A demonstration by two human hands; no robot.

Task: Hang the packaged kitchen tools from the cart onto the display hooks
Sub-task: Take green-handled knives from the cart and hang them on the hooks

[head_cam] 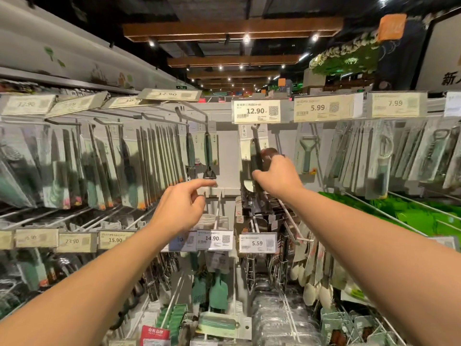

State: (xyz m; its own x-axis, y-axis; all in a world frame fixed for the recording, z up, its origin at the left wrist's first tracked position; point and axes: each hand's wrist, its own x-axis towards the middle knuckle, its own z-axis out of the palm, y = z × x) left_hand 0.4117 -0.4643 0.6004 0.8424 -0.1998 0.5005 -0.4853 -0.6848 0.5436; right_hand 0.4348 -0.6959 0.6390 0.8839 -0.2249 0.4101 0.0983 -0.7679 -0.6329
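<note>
1. Packaged kitchen tool with a dark handle on a pale card hangs at the centre of the display, right under the 12.90 price tag.
2. Its card top sits at the display hook below that tag; whether the hole is fully threaded onto the hook cannot be told.
3. Right hand is raised to the package, its fingers curled round the lower part of the dark handle, gripping it.
4. Left hand is held up to the left of the package and apart from it, holding nothing; its forefinger points forward toward the back panel and the other fingers are loosely bent.
5. Just left of the held package, two green-handled tools hang on their own hooks against the white back panel.
6. Farther left, a dense row of hanging packages fills the hooks, seen edge-on and blurred.
7. To the right, a pale green peeler hangs under the 5.99 price tag, and more packaged tools hang beyond it under the 7.99 price tag.
8. Below the hands runs a lower row of labels, among them the 14.90 label and the 5.59 label, with green spatulas and other goods hanging under them.
</note>
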